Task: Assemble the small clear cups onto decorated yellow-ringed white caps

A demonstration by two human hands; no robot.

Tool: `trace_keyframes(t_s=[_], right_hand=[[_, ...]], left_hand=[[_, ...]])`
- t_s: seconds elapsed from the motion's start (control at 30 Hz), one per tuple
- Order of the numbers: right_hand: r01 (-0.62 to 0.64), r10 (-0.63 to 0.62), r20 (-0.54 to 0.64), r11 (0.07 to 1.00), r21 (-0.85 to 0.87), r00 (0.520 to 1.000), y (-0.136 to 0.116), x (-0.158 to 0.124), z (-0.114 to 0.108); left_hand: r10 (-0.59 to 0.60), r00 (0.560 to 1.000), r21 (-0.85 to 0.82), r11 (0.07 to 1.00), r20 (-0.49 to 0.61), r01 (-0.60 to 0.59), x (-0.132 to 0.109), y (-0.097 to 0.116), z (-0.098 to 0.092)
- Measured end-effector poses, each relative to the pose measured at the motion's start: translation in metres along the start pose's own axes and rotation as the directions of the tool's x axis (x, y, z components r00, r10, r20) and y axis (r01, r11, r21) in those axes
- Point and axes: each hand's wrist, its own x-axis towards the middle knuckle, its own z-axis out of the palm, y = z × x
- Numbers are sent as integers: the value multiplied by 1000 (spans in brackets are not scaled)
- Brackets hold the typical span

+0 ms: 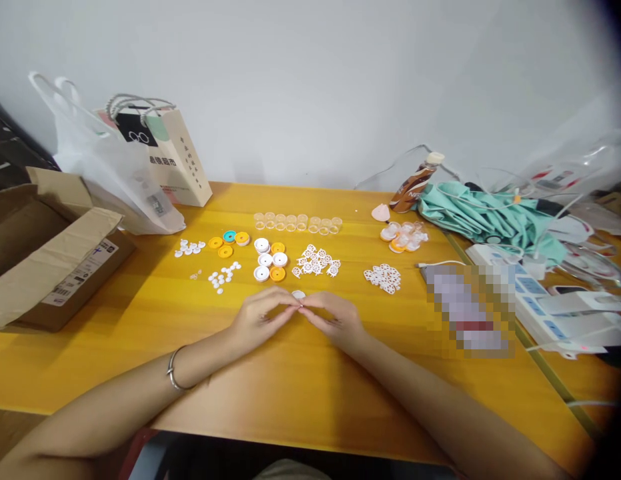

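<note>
My left hand [263, 312] and my right hand [336, 320] meet over the table, thumbs and fingertips pinched together. Between them is a small white plastic piece [299, 295], mostly covered by the fingers, so its exact kind is unclear. Just beyond the hands lie white and orange round caps [277, 273]. A pile of white cut-out plastic pieces [315, 260] sits behind my right hand, with flat white openwork pieces [383, 277] farther right. Small white discs [224, 276] are scattered beyond my left hand. Clear little cups [297, 223] stand in rows farther back.
A cardboard box [55, 267], a white plastic bag [110, 167] and a paper bag [185, 160] stand at left. Toward the right are a bottle [415, 183], a folded green umbrella [485, 217], a blurred-out phone [465, 310], a power strip [535, 303] and cables.
</note>
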Motion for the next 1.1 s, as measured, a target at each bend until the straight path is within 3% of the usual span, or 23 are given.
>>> trace_keyframes(t_s=[0.17, 0.33, 0.53, 0.63, 1.1], right_hand=[[-2, 3, 8, 1000, -29, 1000, 7, 4, -11], [-59, 56, -28, 990, -127, 998, 24, 10, -26], [146, -106, 185, 965, -217, 977, 30, 11, -22], [230, -172, 218, 933, -276, 961, 29, 12, -21], [330, -211, 333, 874, -357, 919, 28, 10, -22]], left_hand=[[-8, 999, 42, 999, 47, 6, 4, -7, -3], [-136, 978, 210, 972, 161, 101, 8, -20, -5], [-193, 962, 244, 959, 194, 143, 9, -23, 1], [-191, 959, 240, 961, 207, 140, 9, -23, 3], [-205, 950, 255, 956, 234, 143, 9, -23, 3]])
